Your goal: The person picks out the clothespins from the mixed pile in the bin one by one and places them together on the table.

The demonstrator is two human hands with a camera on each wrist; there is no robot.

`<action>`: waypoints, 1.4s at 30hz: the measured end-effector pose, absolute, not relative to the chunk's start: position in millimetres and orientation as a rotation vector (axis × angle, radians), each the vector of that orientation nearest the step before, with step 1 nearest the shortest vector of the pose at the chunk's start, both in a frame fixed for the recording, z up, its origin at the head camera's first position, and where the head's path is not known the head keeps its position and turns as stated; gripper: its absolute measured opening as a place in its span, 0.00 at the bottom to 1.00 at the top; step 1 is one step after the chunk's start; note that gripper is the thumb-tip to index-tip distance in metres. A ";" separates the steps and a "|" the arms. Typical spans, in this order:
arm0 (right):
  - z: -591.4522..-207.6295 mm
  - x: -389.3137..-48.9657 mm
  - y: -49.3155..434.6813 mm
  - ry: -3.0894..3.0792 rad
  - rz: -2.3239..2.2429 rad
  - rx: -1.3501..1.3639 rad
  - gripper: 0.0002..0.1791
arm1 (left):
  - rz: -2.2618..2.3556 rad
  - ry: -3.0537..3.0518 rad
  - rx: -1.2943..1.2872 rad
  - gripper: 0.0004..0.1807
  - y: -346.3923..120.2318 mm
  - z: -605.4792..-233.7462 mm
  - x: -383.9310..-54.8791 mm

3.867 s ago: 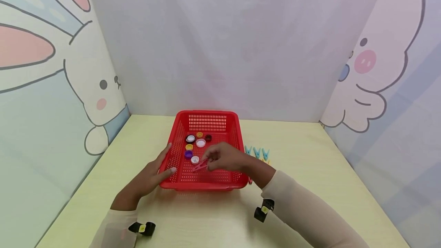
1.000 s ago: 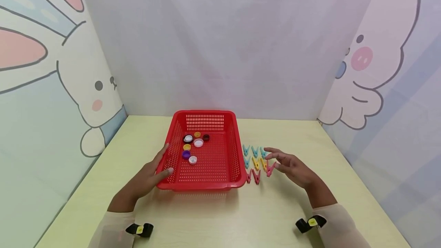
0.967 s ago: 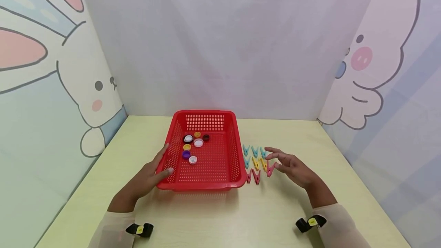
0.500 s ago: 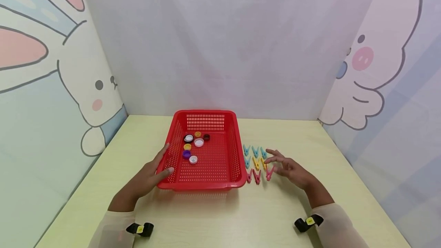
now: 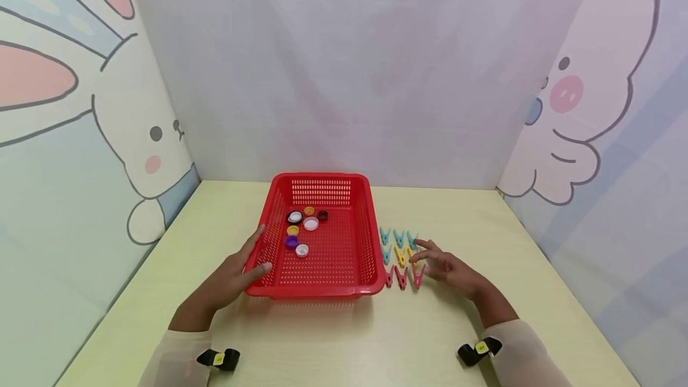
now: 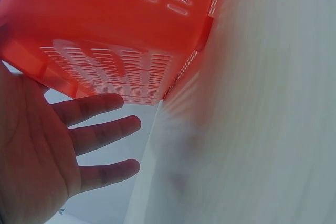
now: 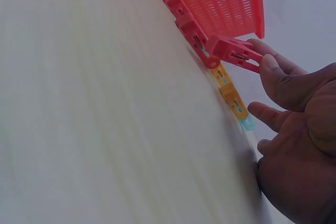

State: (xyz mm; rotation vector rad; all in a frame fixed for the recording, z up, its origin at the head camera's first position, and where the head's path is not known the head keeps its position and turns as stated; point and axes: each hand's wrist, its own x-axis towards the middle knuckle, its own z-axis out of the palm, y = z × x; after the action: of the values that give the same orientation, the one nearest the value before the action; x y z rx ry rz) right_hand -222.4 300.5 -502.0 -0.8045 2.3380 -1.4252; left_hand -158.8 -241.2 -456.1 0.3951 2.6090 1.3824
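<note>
My left hand (image 5: 228, 276) rests at the left side of the red plastic basket (image 5: 328, 290), its thumb laid over the rim. In the left wrist view, the outer fingers (image 6: 105, 132) stretch straight beside the basket wall, apart from it. My right hand (image 5: 451, 270) pinches the handle end of a red clothespin (image 7: 239, 53) between thumb and forefinger. That pin stands at the right end of a row, beside another red clothespin (image 5: 401, 278). Behind are yellow clothespins (image 5: 400, 257) and blue clothespins (image 5: 399, 239); the hand partly covers one yellow pin.
Several bottle caps lie on the basket floor, among them a purple cap (image 5: 292, 242), a white cap (image 5: 302, 250) and a dark brown cap (image 5: 322, 215). The pale wooden table (image 5: 322, 345) meets a white cloth wall (image 5: 344, 76) at the back.
Earlier, the right hand was inside the basket with a red clothespin. It has since moved right and lowered the pin towards me, into line with the red ones. The left hand has stayed put.
</note>
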 end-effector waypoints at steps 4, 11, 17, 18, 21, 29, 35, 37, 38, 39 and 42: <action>-504.1 -221.8 300.8 2.340 -1.420 -0.814 0.16 | 1.374 2.612 0.392 0.60 -240.3 -455.8 -158.5; -506.0 -221.5 302.0 2.362 -1.408 -0.815 0.17 | 1.377 2.616 0.394 0.60 -239.8 -455.5 -156.8; -506.9 -221.1 301.2 2.386 -1.386 -0.797 0.17 | 1.375 2.611 0.376 0.60 -240.2 -456.7 -157.0; -506.7 -220.9 300.7 2.388 -1.387 -0.795 0.17 | 1.375 2.610 0.372 0.60 -240.2 -456.7 -157.0; -506.2 -220.5 300.3 2.390 -1.384 -0.783 0.18 | 1.371 2.610 0.363 0.60 -240.2 -456.1 -156.6; -503.2 -218.0 300.0 2.485 -1.322 -0.728 0.26 | 1.368 2.611 0.360 0.60 -240.5 -455.1 -156.3; -503.3 -213.4 297.3 2.650 -1.252 -0.575 0.32 | 1.380 2.606 0.382 0.60 -241.0 -456.2 -157.4; -504.0 -211.3 295.1 2.683 -1.240 -0.510 0.32 | 1.383 2.601 0.387 0.59 -240.9 -456.4 -157.7; -504.7 -210.5 293.9 2.703 -1.222 -0.487 0.32 | 1.381 2.602 0.389 0.59 -240.9 -456.4 -157.8; -504.8 -209.4 292.5 2.723 -1.193 -0.476 0.32 | 1.379 2.602 0.389 0.59 -240.8 -456.3 -157.7; -505.2 -206.6 288.7 2.772 -1.122 -0.464 0.32 | 1.368 2.619 0.381 0.60 -240.7 -455.5 -157.5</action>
State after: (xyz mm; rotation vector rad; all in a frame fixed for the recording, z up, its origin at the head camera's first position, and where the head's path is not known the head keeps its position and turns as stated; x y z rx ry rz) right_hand -206.6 288.7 -505.2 -0.4636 2.7721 -1.1221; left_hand -157.5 -240.7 -455.5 0.3806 2.6190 1.3685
